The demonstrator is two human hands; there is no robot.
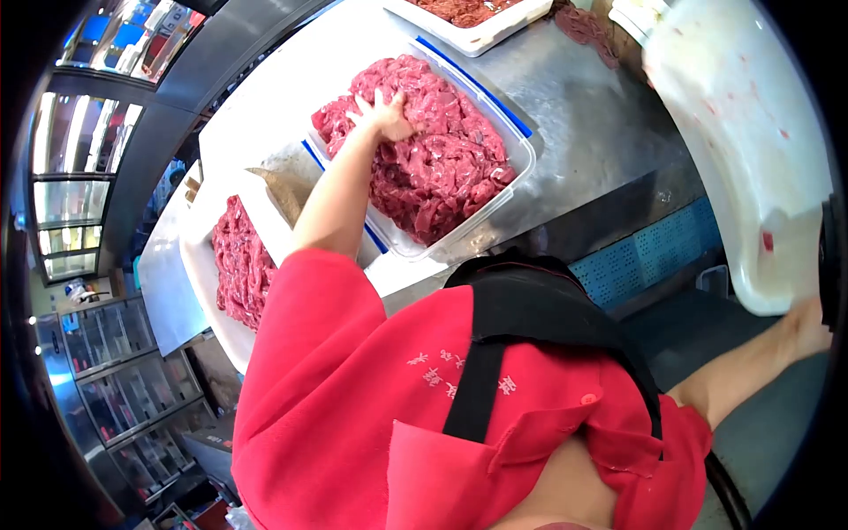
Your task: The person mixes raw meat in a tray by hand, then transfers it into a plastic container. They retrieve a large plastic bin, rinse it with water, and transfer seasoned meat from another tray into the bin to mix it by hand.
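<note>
My left hand (386,120) rests on a heap of red sliced meat (446,168), its fingers spread over the glistening strips. The meat fills a clear plastic tub (521,177) with blue clips along its sides. On the right, my right hand (806,325) is at the lower edge of a large white tub (751,132), its fingers hidden near the dark border of the view. The white tub is tilted, and a few red scraps (768,241) stick to its inside.
Left of my arm stands a white container (196,256) with more meat strips. A white tray (481,40) of reddish-brown minced material is at the top, with a dark cloth-like bundle (585,34) beside it. The metal table (609,132) ends above a blue perforated crate (654,252).
</note>
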